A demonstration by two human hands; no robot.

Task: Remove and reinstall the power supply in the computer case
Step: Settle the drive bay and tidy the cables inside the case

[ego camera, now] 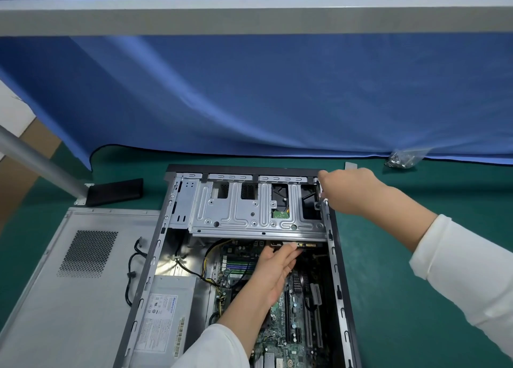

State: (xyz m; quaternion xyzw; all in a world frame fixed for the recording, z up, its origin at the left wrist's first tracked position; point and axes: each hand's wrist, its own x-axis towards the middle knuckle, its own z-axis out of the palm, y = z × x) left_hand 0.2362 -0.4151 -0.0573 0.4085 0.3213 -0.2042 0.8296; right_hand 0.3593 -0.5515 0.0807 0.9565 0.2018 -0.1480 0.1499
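Head view: both hands [277,267] [347,189] reach inside the computer case [340,256].

Your table [416,270] wears a green mat; behind hangs a blue cloth [277,95]. The case [337,256] is silver inside, black-edged; its motherboard [280,345] green; your sleeves [458,270] white.

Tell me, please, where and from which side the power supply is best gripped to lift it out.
Grip the power supply by its two long sides, from above. It lies flat, label up, in the case's near left corner; the case wall hugs its left side, so slide fingers in from the motherboard side, minding the cables there.
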